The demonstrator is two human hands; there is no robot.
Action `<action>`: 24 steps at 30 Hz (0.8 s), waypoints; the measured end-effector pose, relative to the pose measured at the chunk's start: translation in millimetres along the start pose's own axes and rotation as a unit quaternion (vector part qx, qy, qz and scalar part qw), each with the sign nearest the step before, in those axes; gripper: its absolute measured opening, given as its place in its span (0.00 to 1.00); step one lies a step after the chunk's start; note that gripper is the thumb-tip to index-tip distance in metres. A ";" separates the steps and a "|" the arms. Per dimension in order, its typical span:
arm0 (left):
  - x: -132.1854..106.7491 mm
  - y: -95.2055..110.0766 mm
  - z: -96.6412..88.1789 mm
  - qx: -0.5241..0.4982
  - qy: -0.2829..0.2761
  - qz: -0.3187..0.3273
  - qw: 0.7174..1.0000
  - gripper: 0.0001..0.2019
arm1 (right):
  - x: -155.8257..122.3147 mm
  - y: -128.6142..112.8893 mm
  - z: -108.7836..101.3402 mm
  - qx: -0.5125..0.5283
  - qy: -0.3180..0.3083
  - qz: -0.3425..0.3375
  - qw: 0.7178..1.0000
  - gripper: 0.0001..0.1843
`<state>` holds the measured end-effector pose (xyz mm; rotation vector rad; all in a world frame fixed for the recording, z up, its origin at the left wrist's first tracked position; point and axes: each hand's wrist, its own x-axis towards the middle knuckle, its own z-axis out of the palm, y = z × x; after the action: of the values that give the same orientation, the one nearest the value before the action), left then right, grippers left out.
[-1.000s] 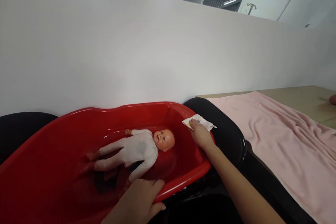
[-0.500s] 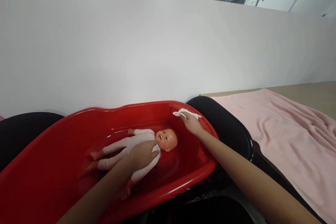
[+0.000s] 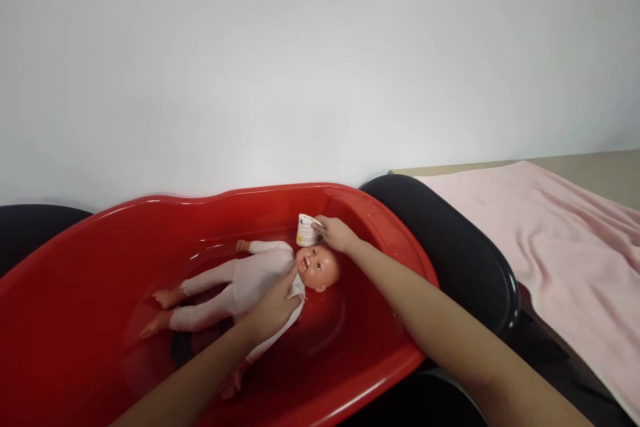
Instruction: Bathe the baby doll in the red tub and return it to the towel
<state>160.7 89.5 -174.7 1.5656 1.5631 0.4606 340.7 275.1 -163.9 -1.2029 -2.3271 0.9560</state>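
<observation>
A baby doll [image 3: 260, 280] with a bare head and a pale, wet-looking outfit lies on its back in a red baby bathtub [image 3: 100, 260]. Its head points right and its feet point left. My left hand [image 3: 274, 305] grips the doll at the upper chest, just below the chin, with fingers and thumb curled at the collar. In my right hand [image 3: 336, 233] a small white printed washcloth [image 3: 309, 230] is pinched, hanging beside the doll's face at the far side of its head. Part of the doll's near arm is hidden by my left forearm.
Right of the tub stands a black rounded plastic surface [image 3: 440, 240]. Beyond it a pink blanket [image 3: 500, 213] covers a tan surface. A white wall [image 3: 300, 80] rises right behind the tub. Something dark [image 3: 183, 347] lies under the doll's legs.
My right hand has moved left with the washcloth, from the tub's far right rim to beside the doll's head. My left hand stays on its chest. The view has tilted down.
</observation>
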 end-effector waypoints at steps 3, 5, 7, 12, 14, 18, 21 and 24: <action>-3.1 -0.3 6.4 -0.027 -0.013 0.014 0.999 0.43 | -4.3 -6.1 -4.4 -0.017 -0.005 0.004 1.000 0.10; -4.3 0.1 6.6 -0.003 -0.010 0.033 0.999 0.41 | -6.1 -12.0 -2.7 0.011 -0.032 -0.036 0.999 0.12; -4.2 1.0 4.8 0.025 -0.006 0.057 0.998 0.40 | -7.6 -18.0 1.9 0.025 -0.073 -0.081 0.994 0.16; -2.9 2.2 1.0 0.047 -0.012 0.082 0.995 0.42 | -8.0 -21.7 9.8 -0.059 -0.181 -0.058 0.980 0.18; -2.8 1.7 0.7 0.049 -0.020 0.073 0.996 0.42 | -6.4 -17.0 5.5 -0.101 -0.190 0.014 0.976 0.18; -2.1 -1.7 1.1 0.042 -0.032 0.072 0.996 0.41 | -3.8 -7.4 -9.6 -0.164 -0.170 0.110 0.965 0.18; -1.5 -4.1 1.7 0.031 -0.027 0.078 0.996 0.40 | -5.6 -10.7 -12.3 -0.133 -0.160 0.087 0.974 0.19; -1.3 -4.9 2.1 0.031 -0.014 0.095 0.995 0.40 | -8.3 -19.2 -6.4 -0.015 -0.183 -0.013 0.983 0.21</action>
<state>159.0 87.0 -179.3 1.7701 1.4259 0.4948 338.1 263.0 -145.9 -1.0767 -2.6375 1.2260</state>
